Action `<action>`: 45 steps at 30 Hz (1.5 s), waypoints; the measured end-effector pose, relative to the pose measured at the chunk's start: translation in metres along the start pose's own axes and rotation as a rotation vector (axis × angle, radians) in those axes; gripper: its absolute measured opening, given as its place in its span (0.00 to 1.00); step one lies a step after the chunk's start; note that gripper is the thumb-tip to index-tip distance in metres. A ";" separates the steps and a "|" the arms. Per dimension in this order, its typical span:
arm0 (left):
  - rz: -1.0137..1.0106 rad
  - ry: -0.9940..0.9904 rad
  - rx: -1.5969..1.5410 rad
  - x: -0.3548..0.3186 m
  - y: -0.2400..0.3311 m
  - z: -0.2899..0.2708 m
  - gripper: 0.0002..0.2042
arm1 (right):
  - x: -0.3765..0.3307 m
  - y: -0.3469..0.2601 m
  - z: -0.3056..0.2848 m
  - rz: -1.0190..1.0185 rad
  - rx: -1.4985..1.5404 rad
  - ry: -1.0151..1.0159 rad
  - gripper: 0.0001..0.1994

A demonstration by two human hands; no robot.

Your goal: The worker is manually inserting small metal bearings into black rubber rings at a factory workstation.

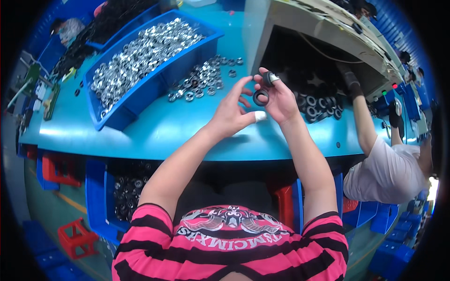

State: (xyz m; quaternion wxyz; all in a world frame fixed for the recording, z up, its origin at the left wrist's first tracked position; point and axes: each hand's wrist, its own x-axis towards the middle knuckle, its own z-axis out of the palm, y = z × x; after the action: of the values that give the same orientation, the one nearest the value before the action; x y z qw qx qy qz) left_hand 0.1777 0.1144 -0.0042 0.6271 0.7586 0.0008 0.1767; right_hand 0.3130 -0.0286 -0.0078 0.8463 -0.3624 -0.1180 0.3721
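Above the blue table (154, 131), my right hand (280, 99) holds a black rubber ring (260, 97) between its fingers, and a second dark ring with a metal piece (269, 78) sits at its fingertips. My left hand (233, 110) is close beside it with fingers spread, a white-taped thumb tip touching the right palm. A loose pile of shiny metal rings (201, 77) lies on the table just left of my hands.
A long blue bin (140, 89) full of metal rings stands at the left. A grey machine housing (328, 33) holds black rings (318, 105) at the right. Another person's arm (363, 117) reaches in there. Blue and red crates sit under the table.
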 end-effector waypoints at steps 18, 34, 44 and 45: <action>-0.029 0.258 0.174 -0.113 0.009 -0.053 0.24 | -0.048 0.040 0.023 -0.307 -1.830 0.079 0.17; -0.170 0.255 -0.310 -0.210 0.005 -0.047 0.26 | 0.030 0.125 0.049 -0.638 -1.972 -0.153 0.21; -0.352 0.182 -0.665 -0.249 0.001 -0.042 0.24 | 0.025 0.123 0.035 -0.577 -1.905 -0.164 0.14; -0.357 0.128 -0.853 -0.253 -0.005 -0.043 0.24 | 0.017 0.121 0.038 -0.565 -1.896 -0.164 0.14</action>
State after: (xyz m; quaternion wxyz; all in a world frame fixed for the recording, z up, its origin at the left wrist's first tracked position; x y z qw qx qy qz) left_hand -0.0701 0.1001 -0.0703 0.9024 0.4085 0.0972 0.0970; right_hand 0.2413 0.0596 -0.0674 0.2531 -0.8211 -0.5071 -0.0676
